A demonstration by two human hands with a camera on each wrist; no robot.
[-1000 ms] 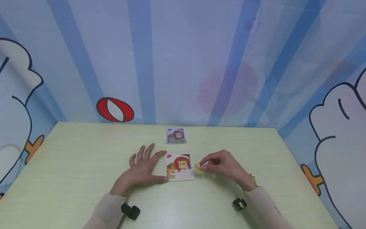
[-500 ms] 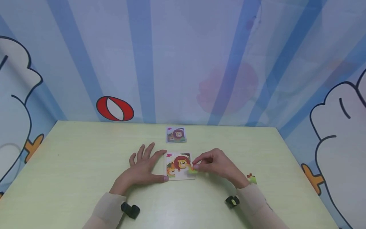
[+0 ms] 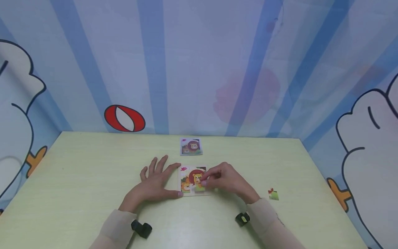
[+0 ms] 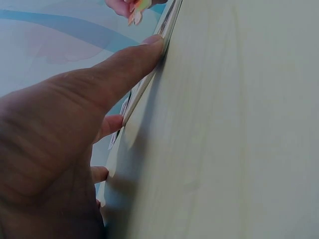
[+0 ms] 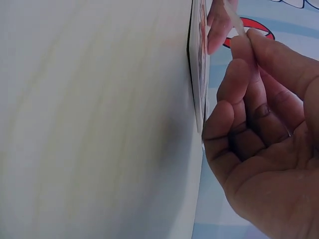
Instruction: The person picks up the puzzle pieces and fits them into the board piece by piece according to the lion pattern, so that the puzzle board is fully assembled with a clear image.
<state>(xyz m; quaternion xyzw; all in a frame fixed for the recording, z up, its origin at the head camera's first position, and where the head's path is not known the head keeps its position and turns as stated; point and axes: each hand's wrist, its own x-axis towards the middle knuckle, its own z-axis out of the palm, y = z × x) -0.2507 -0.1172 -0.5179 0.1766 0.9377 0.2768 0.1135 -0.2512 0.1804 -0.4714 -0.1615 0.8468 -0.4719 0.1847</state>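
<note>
A square puzzle board (image 3: 192,194) with a lion picture lies in the middle of the table, part of its lower area white. My left hand (image 3: 155,183) rests at its left side, fingers spread, thumb and index fingertip touching the edge. My right hand (image 3: 225,178) pinches a small puzzle piece (image 3: 199,187), green and orange, over the board's lower right. In the right wrist view the piece (image 5: 234,17) stands thin between thumb and index finger, apart from the board. The left wrist view shows the left thumb (image 4: 134,59) against the board's side.
Behind the board lies a lion picture card (image 3: 191,147). A loose green and red puzzle piece (image 3: 273,194) lies on the table (image 3: 93,166) to the right. A striped blue cloth backdrop (image 3: 199,69) rises at the table's far edge.
My right hand has moved left with the puzzle piece, from beside the board to over it. The loose piece at the right has come into full view. My left hand stays put.
</note>
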